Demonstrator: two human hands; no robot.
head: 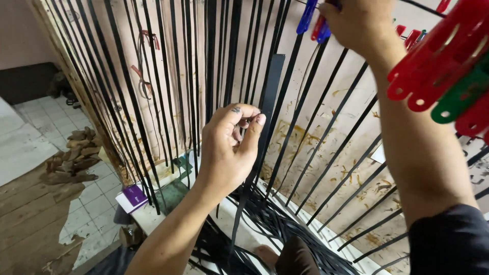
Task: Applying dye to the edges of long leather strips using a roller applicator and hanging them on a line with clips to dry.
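My left hand (pixel 232 147) pinches a flat black strip (pixel 271 86) between thumb and fingers at mid-height; the strip's cut top end stands above the hand and its lower part trails down to a heap of black strips (pixel 265 224). My right hand (pixel 356 23) is raised at the top of the view, closed around blue and red plastic clips (pixel 313 23) on a line. Many more black strips (pixel 168 76) hang in rows in front of a stained wooden board (pixel 316 142).
Red and green plastic clips (pixel 443 66) hang close to the camera at the upper right. A purple box (pixel 135 195) lies by the board's foot. Wood scraps (pixel 76 153) are piled on the tiled floor at left. A bare foot (pixel 265 254) shows below.
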